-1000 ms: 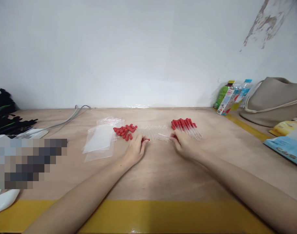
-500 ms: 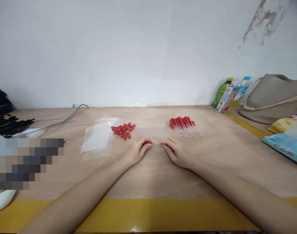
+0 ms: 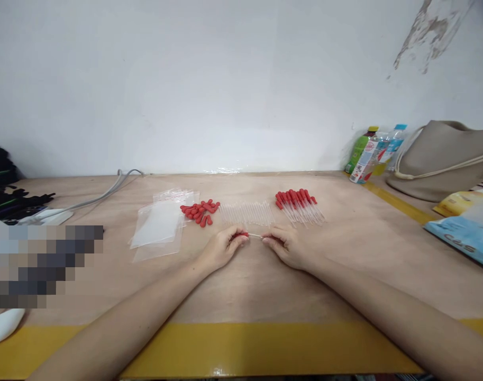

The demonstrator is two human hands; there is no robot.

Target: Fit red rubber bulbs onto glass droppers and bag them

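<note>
Between my hands, just above the table, a thin clear dropper tube (image 3: 255,236) lies roughly level. My left hand (image 3: 226,246) is closed on a red rubber bulb (image 3: 246,234) at the tube's left end. The fingertips of my right hand (image 3: 285,245) pinch the tube's other end. How deep the tube sits in the bulb is hidden by the fingers. Behind my left hand is a heap of loose red bulbs (image 3: 199,211). A row of clear tubes (image 3: 247,213) lies beyond both hands, and several droppers with red bulbs fitted (image 3: 297,201) lie side by side to its right.
Clear plastic bags (image 3: 157,227) lie flat left of the bulbs. A grey cable (image 3: 102,193) crosses the table at the back left. Drink bottles (image 3: 374,153), a grey bag (image 3: 443,159) and a blue packet (image 3: 461,241) stand or lie at the right.
My right hand has shifted slightly left, closer to my left hand, and less of the tube shows between them. The heaps on the table look the same.
</note>
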